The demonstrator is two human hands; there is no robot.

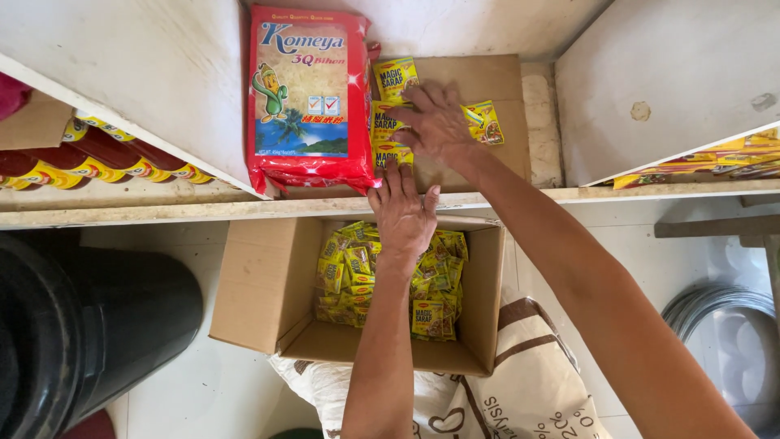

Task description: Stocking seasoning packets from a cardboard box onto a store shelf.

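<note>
Right hand (441, 122): fingers spread, palm down, pressed flat on a strip of yellow seasoning sachets (392, 110) lying on the cardboard sheet (479, 81) that lines the shelf (203, 203). Left hand (404, 215): fingers extended and close together, tips touching the lowest sachet of the strip at the shelf edge; no pinch is visible. At 9 o'clock of the strip, touching it, stands a large red noodle packet (307, 102). At 6 o'clock, below the shelf, an open cardboard box (260, 284) holds loose yellow sachets (390, 280). The box rests on a printed sack (528, 382). A black bin (89, 325) sits at 8 o'clock.
</note>
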